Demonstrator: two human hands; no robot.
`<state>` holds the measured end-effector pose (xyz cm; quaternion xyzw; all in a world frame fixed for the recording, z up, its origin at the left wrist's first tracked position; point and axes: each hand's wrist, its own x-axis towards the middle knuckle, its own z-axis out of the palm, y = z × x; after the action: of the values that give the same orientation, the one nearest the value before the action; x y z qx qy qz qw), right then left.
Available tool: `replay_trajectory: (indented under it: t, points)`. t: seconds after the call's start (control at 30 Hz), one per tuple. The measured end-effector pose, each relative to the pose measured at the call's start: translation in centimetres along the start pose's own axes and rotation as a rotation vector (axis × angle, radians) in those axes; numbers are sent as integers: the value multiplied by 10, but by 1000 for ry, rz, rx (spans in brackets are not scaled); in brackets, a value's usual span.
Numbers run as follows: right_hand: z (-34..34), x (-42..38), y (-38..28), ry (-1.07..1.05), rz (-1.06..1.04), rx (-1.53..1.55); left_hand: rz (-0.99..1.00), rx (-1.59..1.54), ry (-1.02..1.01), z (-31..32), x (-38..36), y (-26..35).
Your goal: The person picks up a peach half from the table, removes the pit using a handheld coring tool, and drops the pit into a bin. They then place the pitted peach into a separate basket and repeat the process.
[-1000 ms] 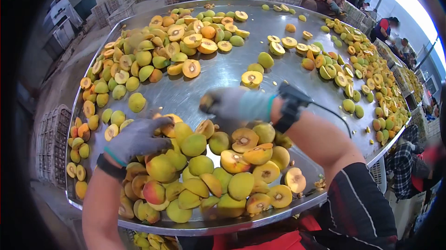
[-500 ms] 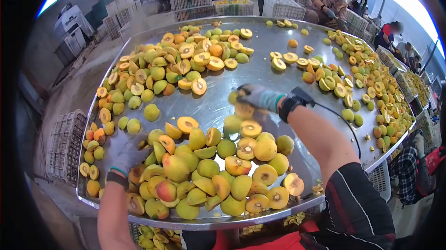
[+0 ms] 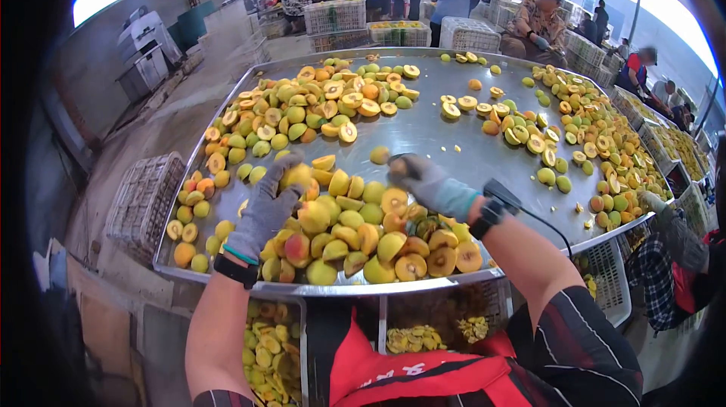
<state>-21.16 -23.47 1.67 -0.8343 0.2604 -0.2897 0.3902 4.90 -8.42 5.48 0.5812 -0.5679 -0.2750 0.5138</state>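
Yellow-green peaches, many cut in half with pits or hollows showing, lie in a near pile (image 3: pixel 352 237) on a metal table (image 3: pixel 423 131). At the left of this pile, my left hand (image 3: pixel 265 214), in a grey glove, has its fingers curled round a yellow peach (image 3: pixel 297 176). My right hand (image 3: pixel 431 186), gloved in grey with a teal cuff, is above the pile's far right side. Its fingers are closed, and what they hold is blurred and mostly hidden. A small yellow peach (image 3: pixel 380 154) is just left of the right fingertips.
More peaches form a back-left heap (image 3: pixel 302 108) and a long right-hand heap (image 3: pixel 605 135). The table has a raised rim (image 3: pixel 454 281). Below it are crates with cut fruit (image 3: pixel 268 354) and scraps (image 3: pixel 414 339). A crate (image 3: pixel 144 199) stands left; several people work behind.
My view has tilted up, showing the crates below. My left hand has moved from the pile's left edge up and right onto a peach. My right hand now sits closer to the pile.
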Motion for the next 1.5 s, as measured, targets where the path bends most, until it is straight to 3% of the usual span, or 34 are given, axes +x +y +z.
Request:
replay_trajectory:
  t: [0.03,0.07,0.1,0.2,0.23,0.27,0.33,0.37,0.4,0.47,0.53,0.57,0.6,0.63,0.67,0.73,0.77,0.87,0.9,1.03,1.1,1.17,1.3,1.43,1.5]
  points:
    - [-7,-20,-33,41,153,352,-6,6,7,10,-14,20]
    - [-11,-43,-60,80,317,707,-45,-179,-53,23,-29,37]
    - [-10,-63,-70,87,304,823,-87,-365,-110,37,-45,51]
    - [8,-121,-78,69,382,858,-118,-594,-293,96,-90,60]
    - [20,-139,-78,195,342,811,-121,-602,-358,113,-102,58]
    - [30,-153,-78,323,294,758,42,-579,-279,140,-110,39]
    - [36,-181,-82,391,463,974,-208,-839,-246,167,-133,41]
    - [43,-191,-72,477,411,955,-198,-830,-191,184,-140,38]
    - [37,-202,-93,447,571,944,-189,-821,-140,197,-146,33]
    - [37,-223,-92,328,502,689,-261,-686,-192,210,-160,35]
    - [42,-236,-93,365,421,718,-261,-689,-207,212,-168,42]
    - [35,-241,-99,298,486,907,-267,-677,-205,212,-170,41]
    - [29,-248,-100,229,553,1095,-383,-914,-144,213,-171,39]
    - [24,-253,-94,154,481,1026,-504,-1153,-79,216,-172,35]
    - [17,-257,-96,133,511,967,-475,-1220,-205,208,-174,25]
    - [1,-261,-107,7,536,814,-421,-1305,-247,199,-177,33]
    - [4,-263,-104,22,560,756,-489,-1310,-159,199,-177,35]
    - [10,-269,-101,-61,568,552,-388,-1277,-224,197,-180,27]
    - [13,-271,-96,-66,386,382,-399,-1277,-230,199,-180,27]
    - [22,-268,-96,-38,370,172,-310,-1194,-276,202,-184,36]
    - [28,-270,-88,-26,401,201,-287,-1188,-306,204,-186,40]
    - [26,-267,-92,-27,507,356,-263,-1138,-166,208,-187,42]
    - [24,-264,-94,-68,632,515,-216,-1074,-227,202,-185,38]
    - [26,-264,-94,-131,506,224,-177,-1055,-219,203,-184,37]
    - [28,-265,-93,-129,427,123,-148,-901,-160,203,-184,35]
